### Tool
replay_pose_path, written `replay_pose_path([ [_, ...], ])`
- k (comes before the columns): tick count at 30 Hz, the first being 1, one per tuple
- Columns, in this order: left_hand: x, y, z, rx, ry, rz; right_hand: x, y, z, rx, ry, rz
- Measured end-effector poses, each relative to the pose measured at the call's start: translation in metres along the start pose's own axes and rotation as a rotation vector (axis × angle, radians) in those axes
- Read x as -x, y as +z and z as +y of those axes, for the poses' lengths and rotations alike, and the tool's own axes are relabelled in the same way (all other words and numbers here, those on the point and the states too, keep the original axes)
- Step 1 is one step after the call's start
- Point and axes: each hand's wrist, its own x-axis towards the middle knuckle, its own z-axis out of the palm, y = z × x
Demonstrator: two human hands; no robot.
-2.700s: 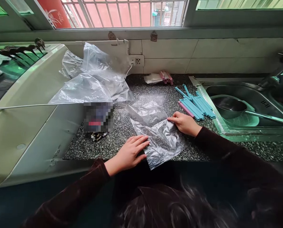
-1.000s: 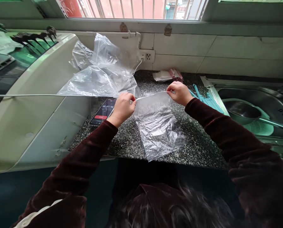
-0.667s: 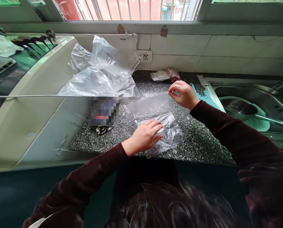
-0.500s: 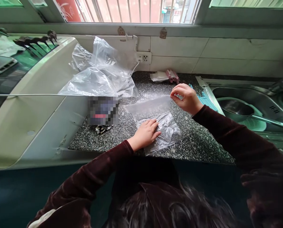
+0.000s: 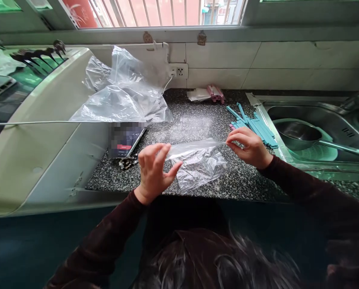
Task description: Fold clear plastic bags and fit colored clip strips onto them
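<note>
A small clear plastic bag (image 5: 199,162) lies on the speckled granite counter (image 5: 245,184) in front of me, its far edge lifted and folded toward me. My right hand (image 5: 249,146) pinches the right end of that raised edge between thumb and fingers. At the left end of the edge is my left hand (image 5: 153,170), fingers up and slightly spread, fingertips touching the plastic. Both arms wear dark red sleeves.
A heap of larger clear bags (image 5: 122,94) rests on a tilted white appliance lid (image 5: 41,132) at left. A phone (image 5: 125,139) lies on the counter beside it. Blue and pink sealing clips (image 5: 253,124) sit by the steel sink (image 5: 317,132), which holds a bowl in a green colander.
My left hand has left the bag's lower part and risen to the left end of the top edge. My right hand has drawn that edge toward me, folding the bag over.
</note>
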Motion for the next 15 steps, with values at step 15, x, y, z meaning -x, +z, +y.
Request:
replay_pose_path([
  [15, 0.031, 0.01, 0.014, 0.101, 0.198, -0.226, 0.048, 0.014, 0.002, 0.051, -0.075, -0.03],
])
